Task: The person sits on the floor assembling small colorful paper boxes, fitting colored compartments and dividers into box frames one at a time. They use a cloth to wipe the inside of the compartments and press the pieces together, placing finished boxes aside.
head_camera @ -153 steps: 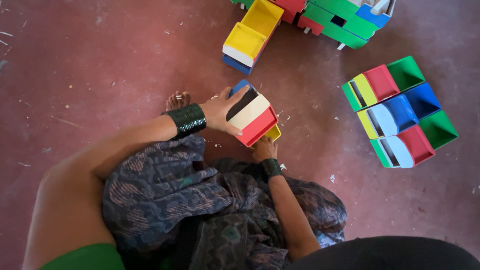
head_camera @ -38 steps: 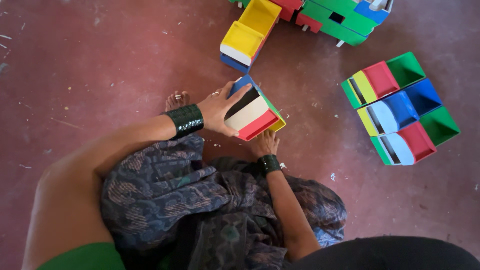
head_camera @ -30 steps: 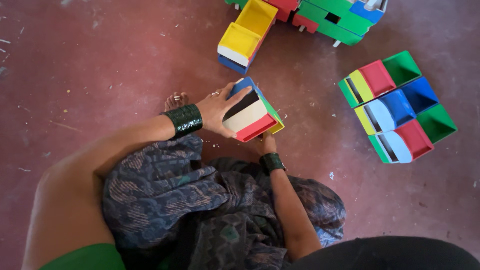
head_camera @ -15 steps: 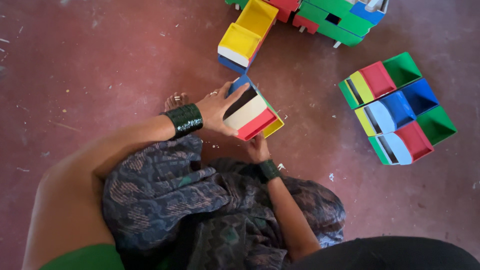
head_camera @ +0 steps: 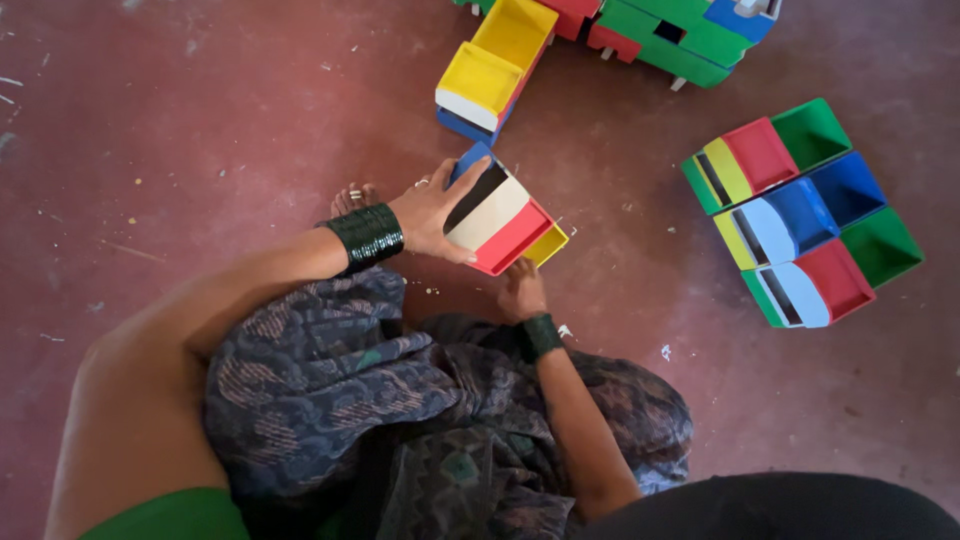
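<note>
1. Left hand [head_camera: 432,212]: fingers spread flat against the side of a toy truck [head_camera: 500,215], gripping it above the floor [head_camera: 200,130].
2. Right hand [head_camera: 522,292]: beneath the truck; finger state cannot be told.
3. Three toy trucks [head_camera: 800,215] lie together at right.

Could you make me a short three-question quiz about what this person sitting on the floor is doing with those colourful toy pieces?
1. True or false: the left hand lies on top of the multicoloured toy piece.
2. Where is the right hand? A) under the piece's near edge B) on the yellow tray C) in the air, away from everything
3. What colour is the floor?

Key: 1 true; 2 A; 3 dark red.
</note>
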